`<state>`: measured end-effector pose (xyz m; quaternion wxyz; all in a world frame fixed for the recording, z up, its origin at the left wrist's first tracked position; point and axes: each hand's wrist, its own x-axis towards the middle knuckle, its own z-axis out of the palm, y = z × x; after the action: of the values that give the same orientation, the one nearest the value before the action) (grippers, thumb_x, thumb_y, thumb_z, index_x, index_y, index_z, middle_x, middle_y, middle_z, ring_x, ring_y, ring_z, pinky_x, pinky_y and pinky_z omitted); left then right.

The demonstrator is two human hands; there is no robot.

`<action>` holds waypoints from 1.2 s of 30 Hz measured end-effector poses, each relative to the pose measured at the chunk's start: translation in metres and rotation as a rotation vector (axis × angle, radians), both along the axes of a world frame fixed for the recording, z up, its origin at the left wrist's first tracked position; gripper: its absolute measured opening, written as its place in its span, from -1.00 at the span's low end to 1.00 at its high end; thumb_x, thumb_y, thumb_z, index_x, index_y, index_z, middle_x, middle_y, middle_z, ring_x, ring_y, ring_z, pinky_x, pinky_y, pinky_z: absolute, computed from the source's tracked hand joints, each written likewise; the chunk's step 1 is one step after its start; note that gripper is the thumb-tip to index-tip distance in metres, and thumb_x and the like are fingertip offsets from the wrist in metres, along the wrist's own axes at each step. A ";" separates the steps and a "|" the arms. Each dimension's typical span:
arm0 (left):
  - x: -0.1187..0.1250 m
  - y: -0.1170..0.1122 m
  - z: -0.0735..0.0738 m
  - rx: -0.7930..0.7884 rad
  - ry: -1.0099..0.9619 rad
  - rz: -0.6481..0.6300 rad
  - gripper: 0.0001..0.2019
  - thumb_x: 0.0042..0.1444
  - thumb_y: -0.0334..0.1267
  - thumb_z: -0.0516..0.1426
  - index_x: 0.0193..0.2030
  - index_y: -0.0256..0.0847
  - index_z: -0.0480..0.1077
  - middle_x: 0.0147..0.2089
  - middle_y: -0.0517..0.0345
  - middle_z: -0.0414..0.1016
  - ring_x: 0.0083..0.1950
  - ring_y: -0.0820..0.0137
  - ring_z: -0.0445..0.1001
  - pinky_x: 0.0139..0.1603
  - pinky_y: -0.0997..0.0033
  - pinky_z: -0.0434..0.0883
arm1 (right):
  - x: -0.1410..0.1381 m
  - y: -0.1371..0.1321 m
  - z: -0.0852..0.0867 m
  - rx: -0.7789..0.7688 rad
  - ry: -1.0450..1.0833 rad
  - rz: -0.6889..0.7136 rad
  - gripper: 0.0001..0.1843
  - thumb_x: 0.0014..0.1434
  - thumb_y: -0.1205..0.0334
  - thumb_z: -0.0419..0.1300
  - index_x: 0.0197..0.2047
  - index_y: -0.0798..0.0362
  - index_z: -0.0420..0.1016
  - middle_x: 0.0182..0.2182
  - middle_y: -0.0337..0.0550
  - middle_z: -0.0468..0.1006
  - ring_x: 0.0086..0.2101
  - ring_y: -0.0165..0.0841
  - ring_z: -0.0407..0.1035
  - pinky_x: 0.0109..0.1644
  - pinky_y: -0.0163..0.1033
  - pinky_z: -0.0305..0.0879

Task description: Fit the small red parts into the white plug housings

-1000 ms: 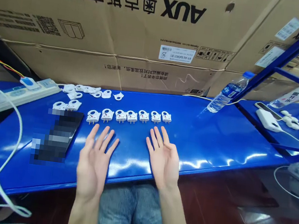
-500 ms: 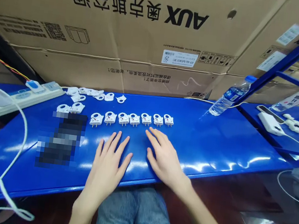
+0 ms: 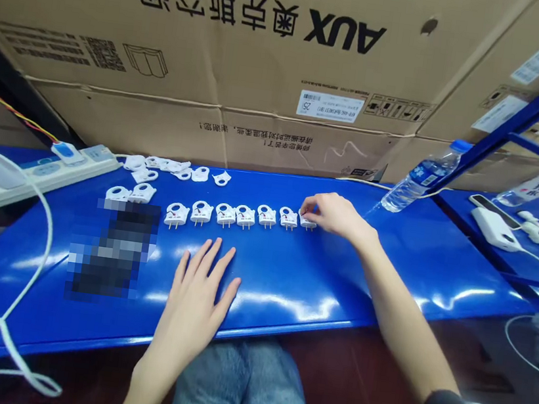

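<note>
Several white two-pin plugs, each with a ring-shaped opening at the top, form a row across the blue table (image 3: pixel 260 270). My right hand (image 3: pixel 332 213) reaches over to the row's right end. Its fingers are closed on the top of the last white plug (image 3: pixel 307 223), hiding much of it. Just left of that stands another white plug (image 3: pixel 288 218), not touched. Palm down on the table, my left hand (image 3: pixel 197 295) holds nothing, its fingers spread below the row.
White ring-shaped covers (image 3: pixel 181 170) lie at the back left, near a power strip (image 3: pixel 81 160). A pixelated dark patch (image 3: pixel 114 248) is left of my left hand. A water bottle (image 3: pixel 422 176) leans at the back right. Behind stands a large cardboard box (image 3: pixel 268 63).
My right hand has moved right and away from me, from the table below the row to the rightmost plug, its fingers now closed there. My left hand has stayed in place.
</note>
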<state>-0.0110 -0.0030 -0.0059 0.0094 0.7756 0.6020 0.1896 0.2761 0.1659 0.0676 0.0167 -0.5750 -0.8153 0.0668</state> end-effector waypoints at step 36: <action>0.001 -0.001 0.003 0.005 -0.035 0.006 -0.50 0.47 0.00 -0.04 0.41 -0.13 0.32 0.52 -0.10 0.28 0.58 0.05 0.17 0.55 -0.28 0.12 | -0.036 -0.006 -0.016 0.046 0.298 0.074 -0.79 0.42 0.22 0.18 -0.07 0.04 0.65 -0.09 -0.10 0.70 -0.16 -0.32 0.53 -0.12 -0.32 0.28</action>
<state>-0.0099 -0.0036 -0.0032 0.0174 0.7703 0.6037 0.2048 0.2396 0.1594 0.0519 0.1480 -0.5278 -0.8257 0.1333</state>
